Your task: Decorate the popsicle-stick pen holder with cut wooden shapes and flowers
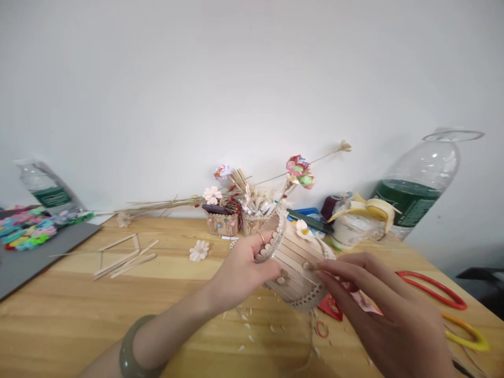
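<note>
A pot made of craft sticks [293,265], with scalloped trim along its rim and lace round its other end, is held tilted above the table. My left hand [240,268] is closed on its rim, thumb pressed along the outside. On the pot's side are a white flower with a yellow centre [304,231] and a small beige piece [281,277]. My right hand [386,304] is closed, its fingertips pinching another small beige decoration [309,265] against the sticks. The fingertips partly cover that decoration, so its exact kind is unclear.
Decorated pots [222,223] with paper flowers stand by the wall. Craft sticks [126,257] and a pale flower [199,251] lie leftward. White petals [247,325] are scattered in front. A banana peel [366,210], large bottle [417,184] and red-handled scissors [433,289] are rightward.
</note>
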Action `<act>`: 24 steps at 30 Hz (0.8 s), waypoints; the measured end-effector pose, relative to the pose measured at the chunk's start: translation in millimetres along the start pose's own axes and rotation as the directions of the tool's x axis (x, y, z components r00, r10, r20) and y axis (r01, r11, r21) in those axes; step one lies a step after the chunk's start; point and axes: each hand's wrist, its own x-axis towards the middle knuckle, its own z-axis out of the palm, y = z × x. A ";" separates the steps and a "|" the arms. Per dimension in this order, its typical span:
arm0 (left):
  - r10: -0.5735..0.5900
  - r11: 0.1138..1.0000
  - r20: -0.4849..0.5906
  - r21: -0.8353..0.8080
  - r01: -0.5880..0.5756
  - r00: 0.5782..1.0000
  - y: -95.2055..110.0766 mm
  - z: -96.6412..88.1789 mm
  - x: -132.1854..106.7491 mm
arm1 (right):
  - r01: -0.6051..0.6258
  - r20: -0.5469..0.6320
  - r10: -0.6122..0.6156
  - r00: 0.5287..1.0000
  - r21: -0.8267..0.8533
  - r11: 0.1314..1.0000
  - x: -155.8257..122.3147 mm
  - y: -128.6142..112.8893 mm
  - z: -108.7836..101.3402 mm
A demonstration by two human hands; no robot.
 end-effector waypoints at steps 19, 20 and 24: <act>-0.010 1.000 -0.010 -0.029 0.010 1.000 -0.1 1.1 0.3 | -0.286 0.030 0.287 0.957 0.242 0.927 7.1 -3.7 7.2; -0.014 0.999 -0.012 -0.029 0.014 1.000 0.1 1.2 0.3 | -0.356 0.085 0.346 0.934 0.279 0.892 8.6 -3.4 6.6; -0.021 0.999 -0.006 -0.029 0.021 1.000 0.7 1.5 -0.8 | -0.506 0.185 0.471 0.863 0.326 0.799 9.7 -2.3 7.4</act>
